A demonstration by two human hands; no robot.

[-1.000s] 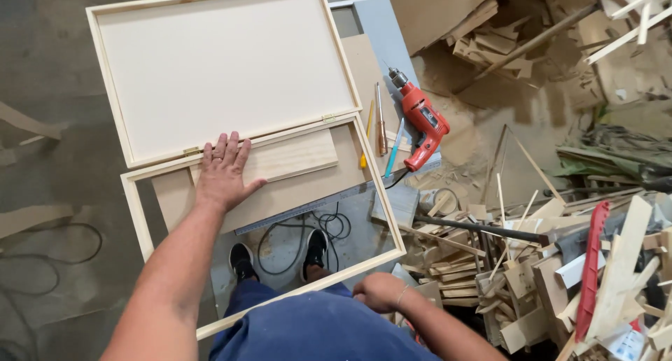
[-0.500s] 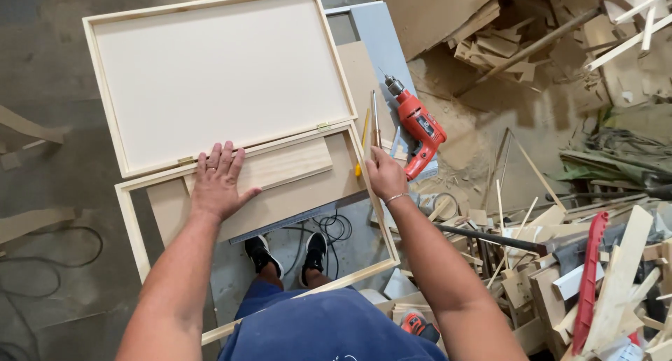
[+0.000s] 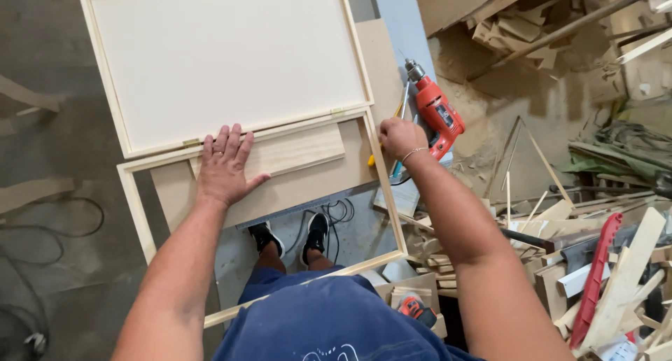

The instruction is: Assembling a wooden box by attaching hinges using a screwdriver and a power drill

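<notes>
Left hand (image 3: 225,166) flat, fingers spread, pressing wooden frame (image 3: 136,214). Right hand (image 3: 401,138) curled at frame's right edge beside red drill (image 3: 438,111); grip unclear.

The scene is evenly and fairly brightly lit by soft, diffuse light with no single strong source showing. The pale panel (image 3: 224,60) is the brightest surface, close to washed out, with little grain visible but no hard glare. Shadows are weak: a faint soft one lies under the left hand (image 3: 225,166) on the wood, and darker shade gathers below the panel around the shoes (image 3: 290,236). The floor left of the panel is dim and grey. Focus is sharp near the panel; the scrap wood pile (image 3: 602,263) far right looks slightly soft, and straight edges bow a little toward the corners.
</notes>
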